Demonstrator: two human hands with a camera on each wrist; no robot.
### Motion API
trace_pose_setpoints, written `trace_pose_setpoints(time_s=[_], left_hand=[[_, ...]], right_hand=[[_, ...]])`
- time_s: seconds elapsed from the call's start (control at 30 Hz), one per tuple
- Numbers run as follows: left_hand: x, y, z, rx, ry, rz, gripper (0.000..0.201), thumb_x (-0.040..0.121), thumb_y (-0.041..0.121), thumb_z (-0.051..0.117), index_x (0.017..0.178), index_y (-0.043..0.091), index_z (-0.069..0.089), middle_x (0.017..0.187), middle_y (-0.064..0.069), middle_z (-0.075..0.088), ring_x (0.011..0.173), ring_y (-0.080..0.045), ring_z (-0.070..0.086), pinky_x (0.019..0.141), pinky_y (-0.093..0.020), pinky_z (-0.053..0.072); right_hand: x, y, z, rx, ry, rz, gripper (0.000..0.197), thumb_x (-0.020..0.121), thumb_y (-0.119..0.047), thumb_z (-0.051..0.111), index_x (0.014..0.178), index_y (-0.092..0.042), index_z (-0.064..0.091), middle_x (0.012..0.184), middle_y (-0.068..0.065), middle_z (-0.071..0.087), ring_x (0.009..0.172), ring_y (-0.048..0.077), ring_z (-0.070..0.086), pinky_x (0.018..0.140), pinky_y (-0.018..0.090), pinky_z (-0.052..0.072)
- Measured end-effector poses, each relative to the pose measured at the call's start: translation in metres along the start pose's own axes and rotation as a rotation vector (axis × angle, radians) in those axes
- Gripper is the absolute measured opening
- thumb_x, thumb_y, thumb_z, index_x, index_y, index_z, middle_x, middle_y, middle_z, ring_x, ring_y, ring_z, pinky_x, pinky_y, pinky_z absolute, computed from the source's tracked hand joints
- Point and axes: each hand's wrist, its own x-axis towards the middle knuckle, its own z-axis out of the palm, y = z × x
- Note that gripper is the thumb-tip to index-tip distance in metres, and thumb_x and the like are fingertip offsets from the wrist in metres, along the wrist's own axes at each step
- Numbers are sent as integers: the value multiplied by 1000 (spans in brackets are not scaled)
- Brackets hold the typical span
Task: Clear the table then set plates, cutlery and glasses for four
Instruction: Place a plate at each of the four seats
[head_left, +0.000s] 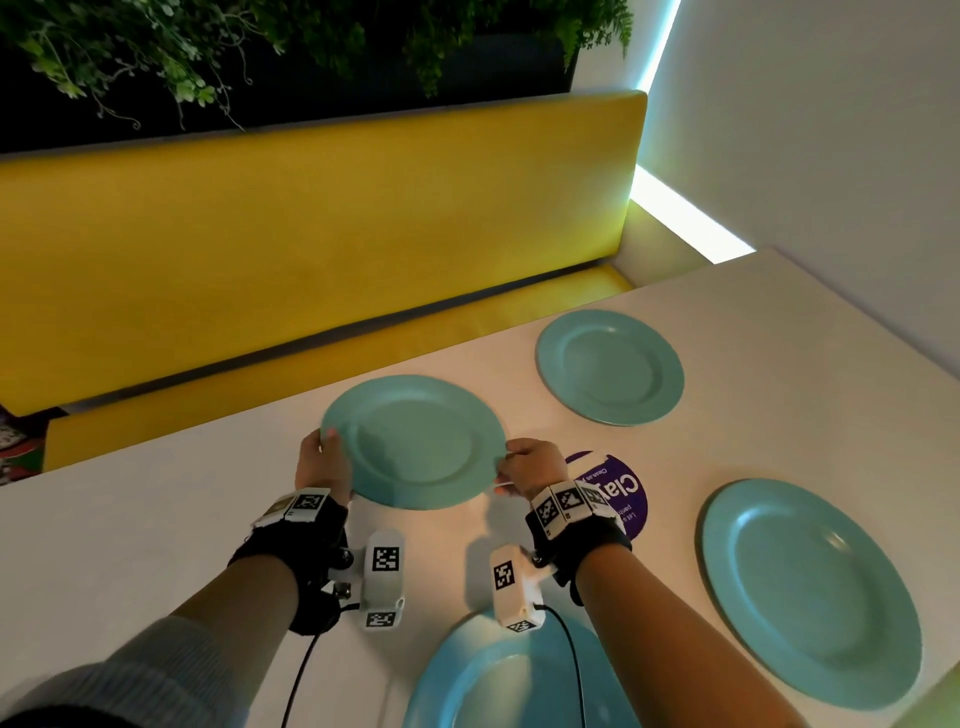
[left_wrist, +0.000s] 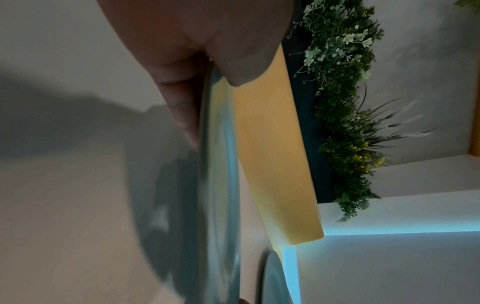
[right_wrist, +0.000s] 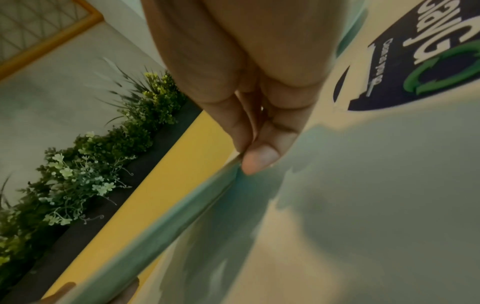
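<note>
1. Teal plate (head_left: 415, 441) held by us at both sides over the white table (head_left: 130, 545); its shadow beneath suggests it is not yet set down, near edge raised a little.
2. Left hand (head_left: 319, 462) sits at the plate's 9 o'clock, thumb on top of the rim, fingers (left_wrist: 182, 107) pressed together under it. Right hand (head_left: 530, 467) sits at 3 o'clock, thumb and fingertip (right_wrist: 259, 160) pinching the rim edge.
3. Key relation: the plate lies between the hands, its centre at 12 o'clock from our wrists. It is round, so no long axis; the line of grip runs 9 to 3. Neither hand is clearly nearer; the load looks evenly shared.
4. Judgement: the fourth place is at the far-left quarter, so the coming move is a straight lowering, far edge first, then fingers slid out from under at 9 o'clock.
5. Other plates: one at 1 o'clock (head_left: 610, 366), one at 3 o'clock (head_left: 810, 592), one at 6 o'clock (head_left: 498, 686) near our body. All three lie flat and well apart from the held one.
6. Surface: smooth, matt white; a purple sticker (head_left: 623, 488) just right of the right hand.
7. Room: yellow bench (head_left: 311, 234) at 12 o'clock beyond the table edge, green foliage (head_left: 182, 52) above it, pale wall with a light strip (head_left: 685, 218) at 2 o'clock.
8. No cutlery or glasses in view; we judge those steps not yet done.
</note>
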Motion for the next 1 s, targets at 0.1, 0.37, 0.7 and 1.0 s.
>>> trace_pose_setpoints(time_s=[0.1,0.37,0.7,1.0], left_hand=[[10,-3,-14,172,-4,21,47,97,36,36,132,8,49,134,-19,54,121,-37,54,102,-49,46],[13,3,-31,551,-20,49,58,101,38,23,125,-6,53,123,-30,57,114,-39,56,96,-37,43],[10,2,-27,590,31,60,60,98,42,34,130,-7,48,130,-27,54,120,-40,52,97,-38,39],[-9,9,-23,419,158,91,60,93,35,51,141,2,36,142,-24,43,130,-38,42,106,-41,33]], right_hand=[[3,2,7,-51,23,-13,32,86,7,51,112,-9,58,64,9,61,52,21,59,70,40,57],[4,-3,23,-156,-70,-60,36,87,6,52,122,0,59,94,9,60,82,24,61,85,41,57],[0,-4,28,-248,-86,-58,34,87,-2,55,121,1,59,93,8,58,81,20,59,85,35,57],[-10,3,18,-231,-78,-45,20,87,-2,57,76,-19,56,72,0,55,75,20,59,85,36,54]])
